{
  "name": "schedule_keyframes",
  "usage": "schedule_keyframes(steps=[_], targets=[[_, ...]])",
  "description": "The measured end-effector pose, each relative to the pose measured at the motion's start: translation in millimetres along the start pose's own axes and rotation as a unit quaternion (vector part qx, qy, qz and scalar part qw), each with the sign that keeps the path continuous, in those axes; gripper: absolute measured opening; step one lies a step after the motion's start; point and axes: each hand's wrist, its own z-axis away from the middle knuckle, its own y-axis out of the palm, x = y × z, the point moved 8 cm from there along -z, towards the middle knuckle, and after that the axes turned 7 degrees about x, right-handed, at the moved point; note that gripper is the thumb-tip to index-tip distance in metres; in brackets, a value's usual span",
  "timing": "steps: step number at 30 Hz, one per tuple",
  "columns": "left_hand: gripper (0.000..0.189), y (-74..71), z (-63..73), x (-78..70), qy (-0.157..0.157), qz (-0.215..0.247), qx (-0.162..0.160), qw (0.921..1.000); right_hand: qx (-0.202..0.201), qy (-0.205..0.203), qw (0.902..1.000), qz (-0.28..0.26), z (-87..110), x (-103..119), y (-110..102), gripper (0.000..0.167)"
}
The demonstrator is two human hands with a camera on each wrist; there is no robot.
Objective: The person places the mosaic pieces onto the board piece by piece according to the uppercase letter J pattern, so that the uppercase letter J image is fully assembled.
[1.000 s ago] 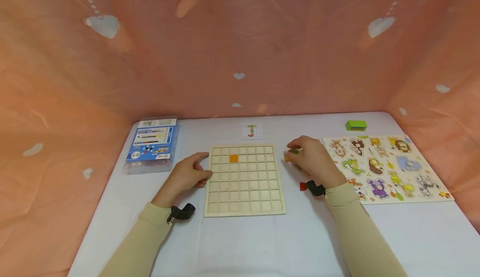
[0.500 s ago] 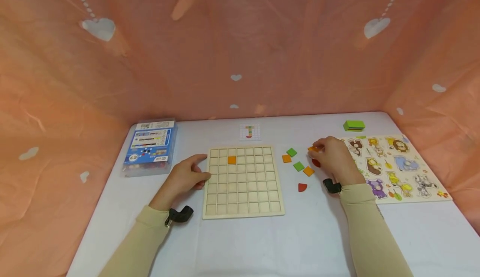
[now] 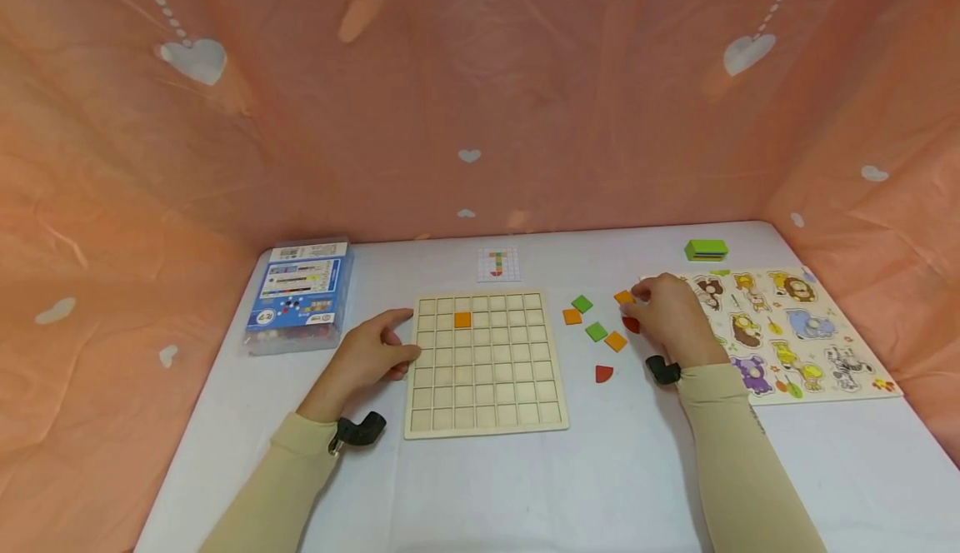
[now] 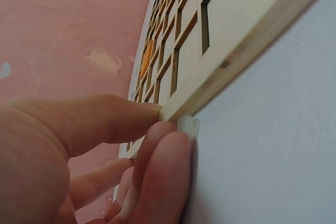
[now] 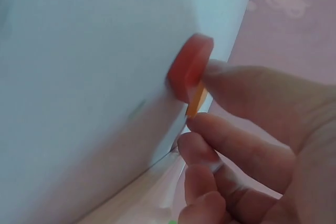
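Note:
In the head view, a pale wooden grid board (image 3: pixel 487 366) lies in the middle, with an orange square tile (image 3: pixel 462 320) in one upper cell. My left hand (image 3: pixel 372 351) is at its left edge. Thumb and index finger stand apart and touch the rim; in the left wrist view the other fingers bend beside the board's side. Right of the loose tiles, my right hand (image 3: pixel 670 313) pinches another orange square tile (image 3: pixel 624 296) between thumb and index finger. A red quarter-round tile (image 5: pixel 191 66) lies right by the thumb in the right wrist view.
Green tiles (image 3: pixel 596 331), orange tiles (image 3: pixel 616 341) and a red quarter-round tile (image 3: pixel 603 374) lie right of the board. A patterned card (image 3: pixel 498 264) is behind it. Around stand a blue-labelled box (image 3: pixel 300 295), a green block (image 3: pixel 706 250) and an animal puzzle board (image 3: pixel 813 370).
My right hand has moved right, uncovering the loose tiles near the board, and its fingertips have come to the orange tile. My left hand stays at the board's edge.

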Motion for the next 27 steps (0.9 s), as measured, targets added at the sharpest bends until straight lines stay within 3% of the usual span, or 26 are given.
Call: schedule_keyframes(steps=[12, 20, 27], targets=[[0.073, 0.3, -0.2, 1.7, 0.001, 0.009, 0.008, 0.9999, 0.003, -0.013, 0.9999, -0.009, -2.0, 3.3, -0.1, 0.035], [0.072, 2.0, -1.4, -1.4, -0.001, 0.017, 0.010, 0.9998, 0.011, -0.002, 0.9999, -0.006, 0.1, 1.5, -0.6, 0.033], [0.072, 0.2, -1.5, -0.8, -0.009, 0.009, 0.010, 0.9999, 0.002, -0.030, 0.9994, -0.016, -0.1, 5.8, 1.4, 0.033]])
